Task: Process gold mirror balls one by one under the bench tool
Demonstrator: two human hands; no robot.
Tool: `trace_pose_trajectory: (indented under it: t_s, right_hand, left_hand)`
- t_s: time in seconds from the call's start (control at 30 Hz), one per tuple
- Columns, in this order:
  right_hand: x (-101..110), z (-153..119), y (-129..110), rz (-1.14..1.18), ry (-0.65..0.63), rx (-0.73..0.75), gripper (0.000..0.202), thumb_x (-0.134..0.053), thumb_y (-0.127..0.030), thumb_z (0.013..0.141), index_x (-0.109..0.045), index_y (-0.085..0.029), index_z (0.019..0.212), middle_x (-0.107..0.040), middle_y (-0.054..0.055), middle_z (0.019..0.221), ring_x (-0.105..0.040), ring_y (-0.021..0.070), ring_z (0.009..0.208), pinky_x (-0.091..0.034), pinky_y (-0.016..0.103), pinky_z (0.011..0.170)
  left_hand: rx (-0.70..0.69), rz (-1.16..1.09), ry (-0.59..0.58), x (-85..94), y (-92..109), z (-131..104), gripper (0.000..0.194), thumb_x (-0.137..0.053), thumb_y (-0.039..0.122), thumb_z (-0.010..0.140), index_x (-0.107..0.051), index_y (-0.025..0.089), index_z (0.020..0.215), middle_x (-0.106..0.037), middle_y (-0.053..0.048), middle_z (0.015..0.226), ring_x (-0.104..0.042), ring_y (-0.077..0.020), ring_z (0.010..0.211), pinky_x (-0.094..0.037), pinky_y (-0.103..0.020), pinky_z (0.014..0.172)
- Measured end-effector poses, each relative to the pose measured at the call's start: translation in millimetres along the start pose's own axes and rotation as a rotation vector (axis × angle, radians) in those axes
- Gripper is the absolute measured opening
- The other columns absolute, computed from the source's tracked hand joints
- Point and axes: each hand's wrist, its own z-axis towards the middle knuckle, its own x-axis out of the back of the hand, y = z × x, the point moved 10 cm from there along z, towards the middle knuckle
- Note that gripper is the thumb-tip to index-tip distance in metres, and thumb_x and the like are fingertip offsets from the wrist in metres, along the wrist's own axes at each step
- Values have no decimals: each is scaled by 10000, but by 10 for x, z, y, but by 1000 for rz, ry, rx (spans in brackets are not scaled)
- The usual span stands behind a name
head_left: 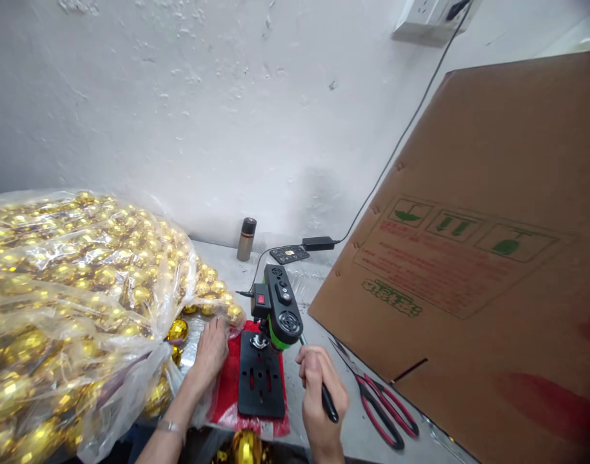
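Observation:
My right hand is closed around a black-handled lever, whose thin rod runs up to the side of a small black and green bench drill press. My left hand lies left of the press, by the mouth of a clear plastic bag. Its fingers are bent and close together; their tips, and whatever is under them, are hidden. Gold mirrored balls lie near that wrist. The press's slotted black base rests on a red plastic package. Another gold ball shows at the front edge.
A large clear bag full of gold balls fills the left side. Right of the press lie red-handled scissors, beside a big leaning cardboard box. Behind stand a small bottle, a dark flat phone-like object and a power adapter with its cable.

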Motion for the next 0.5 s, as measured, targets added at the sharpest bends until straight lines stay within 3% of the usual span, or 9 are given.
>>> trace_pose_trajectory:
  t_s: [0.1, 0.2, 0.33, 0.43, 0.5]
  right_hand:
    - [3, -15, -4, 6, 7, -7, 351, -443, -182, 1116, -549, -232, 785, -532, -51, 679, -484, 93, 544, -395, 213, 516]
    - [-3, -31, 18, 18, 11, -17, 354, -437, -195, 1122, -560, -228, 792, -545, -43, 689, -474, 95, 541, -381, 219, 500]
    - [5, -63, 57, 25, 26, -27, 375, -426, -208, 1126, -561, -224, 777, -538, -29, 696, -484, 105, 560, -384, 234, 508]
    - [-3, -65, 63, 27, 10, -31, 368, -426, -216, 1127, -570, -225, 788, -537, -26, 699, -473, 109, 554, -383, 244, 508]
    - [-12, -51, 49, 32, 1, -32, 366, -424, -219, 1127, -571, -226, 792, -543, -24, 700, -482, 113, 562, -395, 246, 521]
  left_hand:
    - [1, -25, -11, -23, 52, 399, 474, -624, 153, 895, -618, 112, 1367, -718, -217, 1340, -674, -360, 1269, -508, -525, 1125]
    - [6, -80, -14, -105, 104, 549, 488, -710, 222, 859, -634, 163, 1338, -723, -174, 1319, -691, -339, 1230, -525, -467, 1090]
    - [50, -185, -2, -88, 75, 521, 411, -727, 250, 818, -674, 199, 1222, -756, -103, 1140, -734, -302, 1079, -553, -419, 1005]
    - [90, -268, 40, 105, 21, 371, 408, -709, 324, 824, -668, 197, 1210, -747, -85, 1091, -731, -294, 1062, -567, -406, 962]
    - [147, -386, 55, 244, -25, 181, 462, -654, 454, 892, -644, 192, 1272, -745, -94, 1131, -739, -277, 1035, -588, -376, 879]
